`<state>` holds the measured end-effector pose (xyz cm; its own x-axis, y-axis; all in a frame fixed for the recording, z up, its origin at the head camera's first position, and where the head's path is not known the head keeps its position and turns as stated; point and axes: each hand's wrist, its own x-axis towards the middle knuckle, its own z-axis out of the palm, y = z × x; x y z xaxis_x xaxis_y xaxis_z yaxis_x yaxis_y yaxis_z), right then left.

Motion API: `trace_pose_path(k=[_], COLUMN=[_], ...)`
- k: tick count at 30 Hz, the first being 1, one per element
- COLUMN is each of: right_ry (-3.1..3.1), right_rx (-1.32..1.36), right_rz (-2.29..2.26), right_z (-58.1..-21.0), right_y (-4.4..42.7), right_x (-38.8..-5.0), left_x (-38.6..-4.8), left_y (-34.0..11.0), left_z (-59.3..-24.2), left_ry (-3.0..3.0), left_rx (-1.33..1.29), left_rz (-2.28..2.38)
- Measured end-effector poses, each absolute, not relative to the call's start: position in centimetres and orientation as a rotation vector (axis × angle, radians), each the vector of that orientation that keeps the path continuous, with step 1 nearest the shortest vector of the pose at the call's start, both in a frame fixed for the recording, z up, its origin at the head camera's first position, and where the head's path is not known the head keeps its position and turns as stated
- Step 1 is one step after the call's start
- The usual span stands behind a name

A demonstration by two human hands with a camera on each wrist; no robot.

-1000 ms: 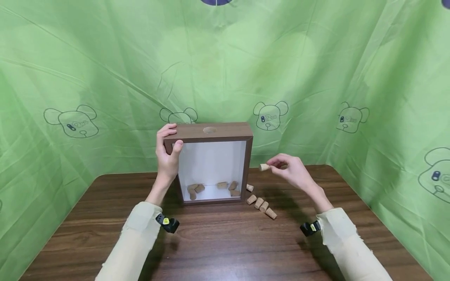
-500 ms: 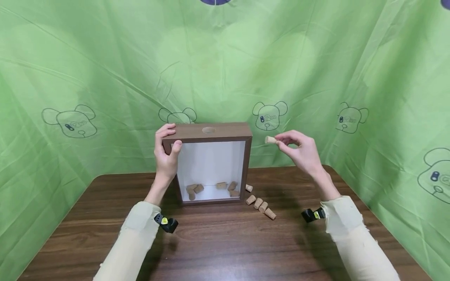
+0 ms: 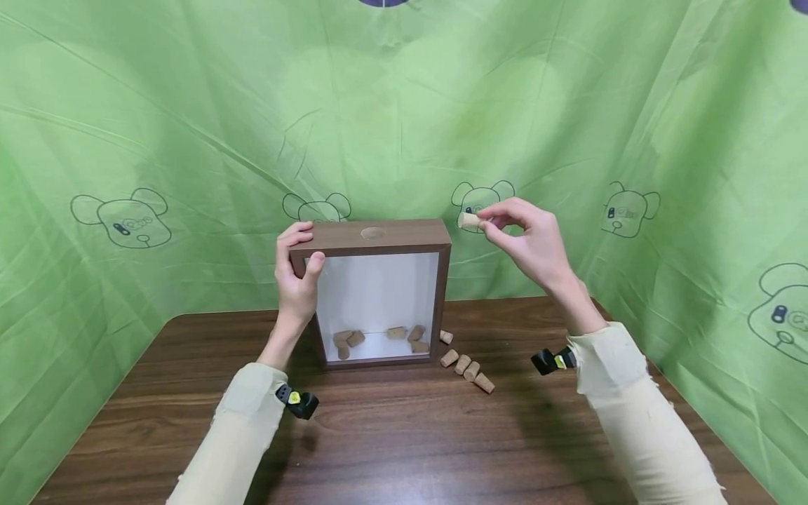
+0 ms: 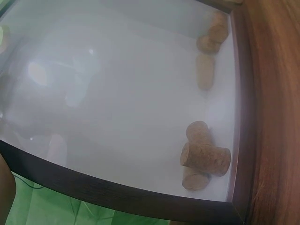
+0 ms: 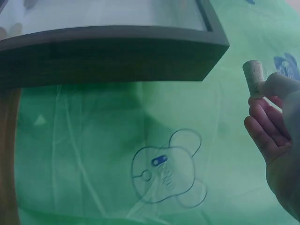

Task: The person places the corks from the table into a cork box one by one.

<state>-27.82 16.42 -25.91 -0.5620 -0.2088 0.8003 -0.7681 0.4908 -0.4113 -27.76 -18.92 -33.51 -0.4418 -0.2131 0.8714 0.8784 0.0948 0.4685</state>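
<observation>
A brown-framed shadow box (image 3: 445, 294) with a clear front stands upright on the table, an oval hole (image 3: 373, 233) in its top face. My left hand (image 3: 297, 280) grips its upper left corner, thumb on the front, fingers over the top. Between thumb and fingertips my right hand (image 3: 533, 242) pinches a cork (image 3: 469, 220), held in the air just beyond the box's upper right corner and apart from it. Several corks (image 4: 206, 158) lie inside along the bottom, in two groups. The right wrist view shows the held cork (image 5: 253, 77) sticking out past the thumb.
Several loose corks (image 3: 471, 371) lie on the wooden table (image 3: 404, 435) to the right of the box, one cork (image 3: 446, 337) close to its side. Green curtain (image 3: 391, 140) with bear outlines hangs behind and at both sides.
My right hand has risen with the cork from beside the box to about the height of its top, lately shifting left. The left hand keeps its grip on the box.
</observation>
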Motion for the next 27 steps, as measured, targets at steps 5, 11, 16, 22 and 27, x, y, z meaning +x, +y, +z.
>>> trace_pose_path(k=[5,11,16,22,27], right_ry=[-2.015,-2.003,-2.043,-2.077,-2.106], right_rx=[0.899,0.986,1.025,1.042,1.047], right_rz=[1.059,1.042,0.963,0.941,0.929], right_z=[-24.8,-24.2,-23.8,-23.7,-23.9], right_y=[14.7,12.6,11.1,10.4,10.1], right_x=[-27.7,-28.0,-28.2,-28.1,-28.2], left_x=[-27.7,-27.7,-27.7,-27.7,-27.7], left_y=[-19.1,-19.1,-19.0,-18.8,-18.8], left_z=[-33.5,-33.5,-33.6,-33.6,-33.7], left_ry=[-1.457,-1.462,-1.458,-1.471,-1.467], left_rx=[-0.699,-0.701,-0.699,-0.692,-0.684], left_rz=[-1.522,-1.516,-1.519,-1.518,-1.516])
